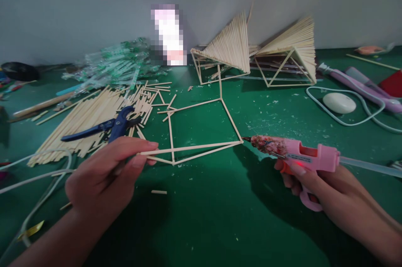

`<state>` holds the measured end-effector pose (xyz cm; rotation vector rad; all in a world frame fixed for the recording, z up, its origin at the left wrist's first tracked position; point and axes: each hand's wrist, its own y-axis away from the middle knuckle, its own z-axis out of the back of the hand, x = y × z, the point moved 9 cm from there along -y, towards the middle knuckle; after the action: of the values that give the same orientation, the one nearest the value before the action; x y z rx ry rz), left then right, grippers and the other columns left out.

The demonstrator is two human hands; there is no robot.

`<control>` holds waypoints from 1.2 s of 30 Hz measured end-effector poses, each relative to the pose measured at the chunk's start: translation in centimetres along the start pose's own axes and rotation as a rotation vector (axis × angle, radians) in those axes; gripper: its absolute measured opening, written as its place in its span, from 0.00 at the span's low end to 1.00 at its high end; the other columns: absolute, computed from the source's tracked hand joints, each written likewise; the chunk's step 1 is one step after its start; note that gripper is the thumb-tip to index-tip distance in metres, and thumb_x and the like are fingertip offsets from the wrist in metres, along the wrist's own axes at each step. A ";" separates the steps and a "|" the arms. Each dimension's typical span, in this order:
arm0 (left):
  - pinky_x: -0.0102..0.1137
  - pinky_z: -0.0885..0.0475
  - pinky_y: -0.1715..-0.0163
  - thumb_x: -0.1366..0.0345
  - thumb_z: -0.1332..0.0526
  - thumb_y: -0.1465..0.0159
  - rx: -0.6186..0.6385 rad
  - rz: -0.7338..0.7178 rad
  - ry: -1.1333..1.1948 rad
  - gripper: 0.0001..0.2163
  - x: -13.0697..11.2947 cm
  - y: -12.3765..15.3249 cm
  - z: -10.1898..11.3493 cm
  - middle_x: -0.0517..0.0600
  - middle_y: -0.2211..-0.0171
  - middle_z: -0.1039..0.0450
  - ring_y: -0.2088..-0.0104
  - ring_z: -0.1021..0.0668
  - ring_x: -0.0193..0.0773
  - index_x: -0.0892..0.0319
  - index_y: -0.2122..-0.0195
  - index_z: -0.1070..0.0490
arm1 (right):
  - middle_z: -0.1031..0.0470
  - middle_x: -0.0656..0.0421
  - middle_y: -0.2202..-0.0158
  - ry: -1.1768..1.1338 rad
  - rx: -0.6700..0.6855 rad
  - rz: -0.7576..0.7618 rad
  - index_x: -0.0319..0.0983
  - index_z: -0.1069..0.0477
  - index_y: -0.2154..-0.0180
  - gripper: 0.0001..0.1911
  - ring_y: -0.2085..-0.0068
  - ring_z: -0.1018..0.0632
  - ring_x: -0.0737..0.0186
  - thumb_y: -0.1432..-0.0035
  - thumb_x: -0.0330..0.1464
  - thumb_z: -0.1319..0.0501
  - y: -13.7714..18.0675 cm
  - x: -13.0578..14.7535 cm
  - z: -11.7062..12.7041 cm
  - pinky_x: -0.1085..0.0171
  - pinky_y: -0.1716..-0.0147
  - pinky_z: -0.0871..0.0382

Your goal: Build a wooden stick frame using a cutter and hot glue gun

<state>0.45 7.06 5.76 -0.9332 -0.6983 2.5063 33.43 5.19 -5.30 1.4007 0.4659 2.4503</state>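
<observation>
My left hand pinches the near-left ends of two thin wooden sticks between thumb and fingers. These belong to an open stick frame on the green table, with one stick rising at its far corner. My right hand is wrapped round a pink hot glue gun, a glue stick protruding from its rear. The gun's dark nozzle points left and lies at the frame's right-hand corner, where the sticks meet; whether it touches cannot be made out. Residue coats the gun's front.
Blue cutters lie on a pile of wooden sticks at left. Behind are crumpled clear-and-green wrappers and a pixelated bright object. Two stick structures stand against the wall. A white cord loops around a white oval object.
</observation>
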 end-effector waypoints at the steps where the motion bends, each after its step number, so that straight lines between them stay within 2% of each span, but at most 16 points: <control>1: 0.36 0.27 0.78 0.70 0.45 0.37 0.004 0.007 0.001 0.15 0.1 0.0 0.0 0.46 0.73 0.24 0.76 0.23 0.36 0.43 0.57 0.25 | 0.26 0.57 0.78 0.004 0.003 -0.005 0.41 0.25 0.71 0.28 0.79 0.28 0.60 0.51 0.58 0.44 0.0 -0.1 0.0 0.64 0.84 0.35; 6: 0.34 0.29 0.79 0.71 0.42 0.38 -0.031 -0.025 0.037 0.14 -0.1 0.1 0.3 0.44 0.74 0.25 0.78 0.25 0.33 0.46 0.56 0.24 | 0.27 0.57 0.77 0.000 0.010 -0.019 0.41 0.26 0.70 0.27 0.79 0.29 0.62 0.50 0.58 0.44 0.0 -0.1 -0.1 0.65 0.83 0.36; 10: 0.35 0.29 0.79 0.72 0.44 0.38 0.006 0.007 0.008 0.16 0.3 0.2 0.0 0.45 0.71 0.24 0.76 0.24 0.34 0.45 0.55 0.25 | 0.27 0.57 0.78 -0.001 0.010 -0.013 0.40 0.27 0.73 0.27 0.79 0.29 0.62 0.50 0.57 0.44 0.0 -0.1 -0.1 0.66 0.83 0.37; 14: 0.34 0.28 0.80 0.70 0.42 0.39 -0.036 0.008 -0.005 0.13 0.3 0.3 0.3 0.45 0.72 0.23 0.77 0.24 0.34 0.46 0.57 0.24 | 0.26 0.56 0.77 -0.012 0.019 -0.008 0.40 0.26 0.72 0.27 0.79 0.29 0.60 0.51 0.57 0.43 0.0 -0.2 -0.2 0.65 0.83 0.37; 22: 0.35 0.29 0.80 0.70 0.45 0.37 -0.022 0.022 -0.031 0.15 0.1 0.1 0.1 0.45 0.72 0.24 0.77 0.23 0.34 0.43 0.56 0.25 | 0.26 0.56 0.77 -0.002 0.031 0.007 0.40 0.27 0.72 0.27 0.78 0.28 0.61 0.49 0.57 0.45 -0.1 -0.2 -0.2 0.65 0.82 0.36; 28: 0.35 0.29 0.81 0.70 0.44 0.37 -0.004 0.007 -0.025 0.14 0.1 0.1 0.0 0.45 0.71 0.23 0.77 0.23 0.34 0.44 0.56 0.25 | 0.27 0.57 0.77 -0.008 0.037 -0.013 0.40 0.27 0.71 0.27 0.78 0.29 0.61 0.49 0.58 0.45 0.1 -0.5 -0.2 0.65 0.82 0.37; 33: 0.29 0.41 0.89 0.67 0.37 0.40 -0.068 -0.051 -0.043 0.10 0.4 0.4 0.7 0.44 0.69 0.22 0.78 0.25 0.29 0.50 0.58 0.23 | 0.27 0.57 0.77 0.018 0.045 -0.033 0.40 0.27 0.72 0.28 0.77 0.29 0.61 0.48 0.58 0.46 0.1 -0.7 -0.3 0.65 0.81 0.38; 36: 0.27 0.43 0.88 0.66 0.35 0.42 -0.062 -0.065 -0.079 0.10 0.7 0.5 0.7 0.42 0.68 0.22 0.81 0.30 0.26 0.49 0.58 0.23 | 0.27 0.57 0.77 0.016 0.042 -0.027 0.40 0.28 0.72 0.29 0.77 0.30 0.61 0.50 0.59 0.46 0.0 -0.6 -0.3 0.65 0.81 0.38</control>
<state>-0.59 6.72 5.59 -0.8229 -0.8215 2.4886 33.49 4.92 -5.90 1.3823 0.5394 2.4456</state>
